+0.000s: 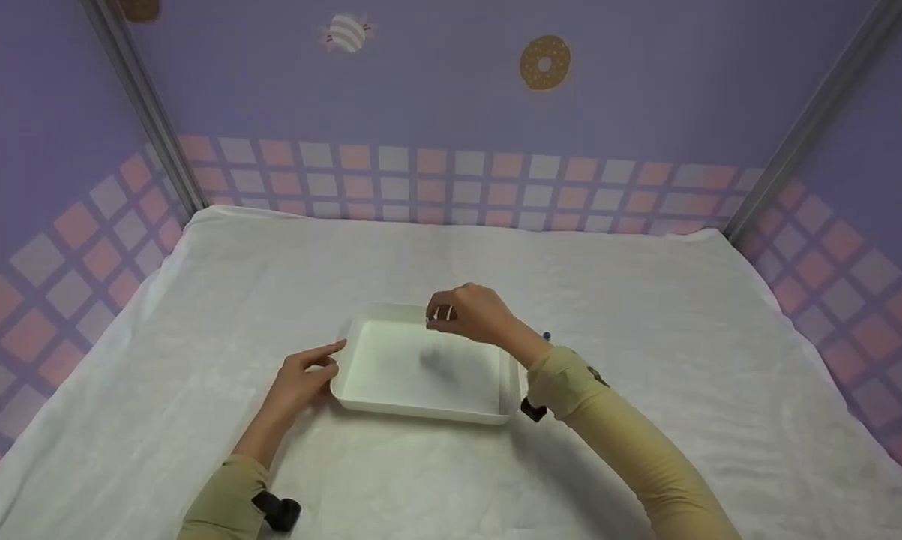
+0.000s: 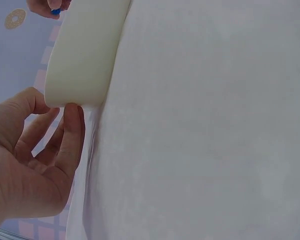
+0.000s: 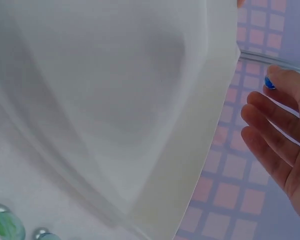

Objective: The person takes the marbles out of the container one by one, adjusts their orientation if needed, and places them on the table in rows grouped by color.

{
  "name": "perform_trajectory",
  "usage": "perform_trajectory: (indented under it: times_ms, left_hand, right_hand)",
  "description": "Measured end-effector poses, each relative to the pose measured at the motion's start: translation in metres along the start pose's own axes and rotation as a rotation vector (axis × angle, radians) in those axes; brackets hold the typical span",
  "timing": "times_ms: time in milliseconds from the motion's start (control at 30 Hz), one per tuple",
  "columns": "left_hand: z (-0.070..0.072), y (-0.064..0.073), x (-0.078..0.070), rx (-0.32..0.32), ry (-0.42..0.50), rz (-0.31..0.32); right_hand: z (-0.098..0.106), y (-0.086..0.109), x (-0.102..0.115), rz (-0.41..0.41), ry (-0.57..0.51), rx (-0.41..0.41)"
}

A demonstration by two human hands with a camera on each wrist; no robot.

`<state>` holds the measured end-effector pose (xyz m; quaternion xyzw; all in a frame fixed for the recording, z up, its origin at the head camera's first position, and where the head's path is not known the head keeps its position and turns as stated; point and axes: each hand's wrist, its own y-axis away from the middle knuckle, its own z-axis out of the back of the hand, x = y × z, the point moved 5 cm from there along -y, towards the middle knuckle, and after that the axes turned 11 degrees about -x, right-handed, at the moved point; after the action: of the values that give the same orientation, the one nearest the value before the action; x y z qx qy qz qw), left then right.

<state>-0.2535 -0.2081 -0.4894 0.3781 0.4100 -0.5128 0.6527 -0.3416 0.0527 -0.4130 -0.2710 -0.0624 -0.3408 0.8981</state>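
A shallow white rectangular tray point(image 1: 421, 367) lies on the white cloth in front of me. At its left end, my left hand point(image 1: 304, 379) touches the outer wall with its fingertips. In the left wrist view those fingers point(image 2: 72, 130) meet the end of the tray just by its corner. Above the far part of the tray is my right hand point(image 1: 473, 311), pinching a small blue marble point(image 3: 270, 82) between thumb and index finger. The other fingers of that hand are loosely bent, apart from the marble. The tray's inside shows only a shadow.
Beyond the tray's right side, a blue marble point(image 1: 546, 335) shows beside my right wrist. Green glass marbles point(image 3: 7, 222) lie on the cloth near the tray in the right wrist view. Patterned walls point(image 1: 451, 180) stand behind and at both sides of the cloth-covered table point(image 1: 720, 420).
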Motion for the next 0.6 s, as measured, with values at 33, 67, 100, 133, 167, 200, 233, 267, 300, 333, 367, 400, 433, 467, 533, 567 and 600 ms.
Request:
perform_trajectory:
  times_ms: [33, 67, 100, 133, 167, 200, 233, 267, 300, 333, 367, 400, 433, 467, 533, 567, 600]
  left_hand:
    - [0.0, 0.0, 0.0, 0.001, 0.001, 0.001]
    - [0.0, 0.0, 0.0, 0.001, 0.001, 0.003]
    - [0.001, -0.001, 0.0, 0.002, 0.001, 0.005]
    - [0.0, -0.001, 0.0, 0.002, -0.003, 0.005]
    - [0.0, -0.001, 0.001, 0.001, -0.006, 0.006]
    - [0.0, -0.001, 0.001, 0.0, -0.007, 0.006]
    - [0.0, -0.001, 0.0, -0.002, -0.008, 0.008]
    - [0.0, -0.001, 0.0, -0.005, -0.009, 0.008]
    - [0.0, -0.001, 0.0, -0.004, -0.009, 0.006]
    - [0.0, -0.001, 0.0, -0.003, -0.01, 0.005]
    - [0.0, -0.001, 0.0, 0.0, -0.009, 0.004]
    - [0.0, -0.001, 0.0, 0.003, -0.01, 0.003]
    - [-0.001, -0.001, 0.0, 0.004, -0.012, 0.003]
    - [-0.001, -0.001, 0.0, 0.004, -0.013, 0.003]
    - [-0.001, -0.001, 0.0, 0.003, -0.017, 0.006]
    - [-0.001, -0.001, 0.0, 0.004, -0.016, 0.011]
    - [-0.001, -0.001, 0.001, 0.004, -0.014, 0.017]
  right_hand:
    - [0.003, 0.004, 0.0, -0.011, -0.016, -0.012]
    - [0.006, 0.007, 0.001, -0.021, -0.029, -0.023]
    - [0.01, 0.01, 0.001, -0.028, -0.041, -0.035]
    - [0.014, 0.014, 0.002, -0.034, -0.05, -0.046]
    - [0.018, 0.017, 0.002, -0.04, -0.057, -0.054]
    - [0.021, 0.02, 0.002, -0.05, -0.061, -0.061]
    - [0.025, 0.024, 0.003, -0.058, -0.066, -0.071]
    - [0.029, 0.028, 0.003, -0.066, -0.071, -0.081]
    - [0.033, 0.031, 0.003, -0.075, -0.077, -0.094]
    - [0.037, 0.036, 0.003, -0.085, -0.081, -0.11]
    - [0.041, 0.04, 0.004, -0.096, -0.087, -0.128]
    - [0.045, 0.045, 0.004, -0.108, -0.094, -0.149]
    - [0.049, 0.05, 0.003, -0.126, -0.104, -0.169]
    - [0.052, 0.055, 0.003, -0.144, -0.119, -0.189]
    - [0.056, 0.065, 0.002, -0.183, -0.16, -0.223]
    - [0.058, 0.069, 0.002, -0.203, -0.186, -0.236]
    - [0.06, 0.074, 0.001, -0.222, -0.208, -0.247]
